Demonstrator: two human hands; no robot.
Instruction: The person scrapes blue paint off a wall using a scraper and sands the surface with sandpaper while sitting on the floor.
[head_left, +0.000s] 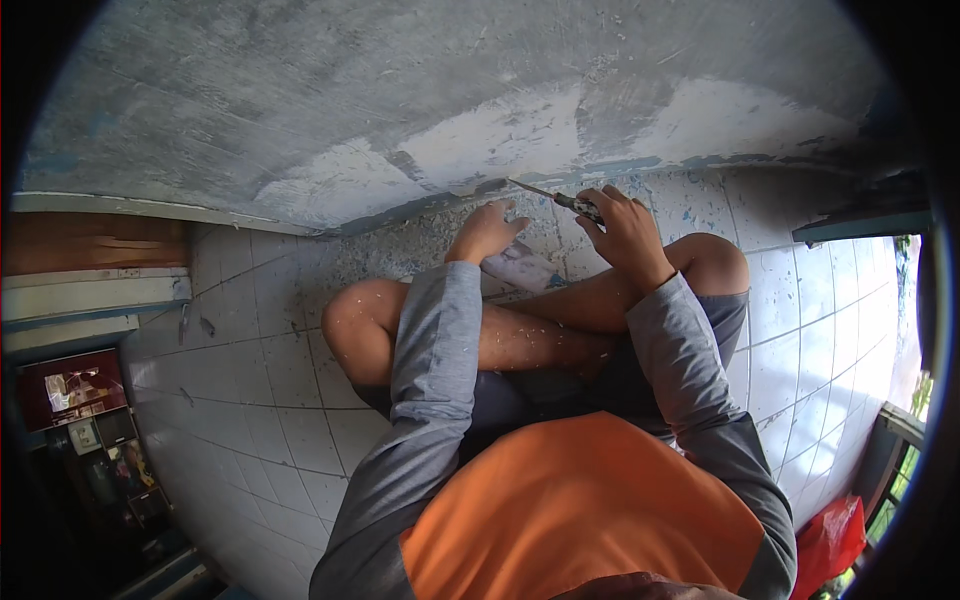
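My right hand (622, 229) grips the worn, paint-flecked handle of a thin hand tool (581, 206), either a scraper or a screwdriver. Its narrow blade points left, with the tip at the painted lower edge of the wall (457, 196). Close to that edge, my left hand (486, 231) hovers over the floor, thumb and fingers apart, with nothing visible in it. Below it lies a pale, dusty object (525, 268), partly hidden by my left wrist; I cannot tell what it is. White patches (499, 135) and flaking blue-grey paint mark the wall's bottom.
Paint chips (382, 251) litter the white tiled floor (292, 375) along the wall. My crossed legs (540, 337) are between my arms. A wooden door frame (97, 292) and shelves (112, 450) stand left; a red plastic bag (832, 540) is at lower right.
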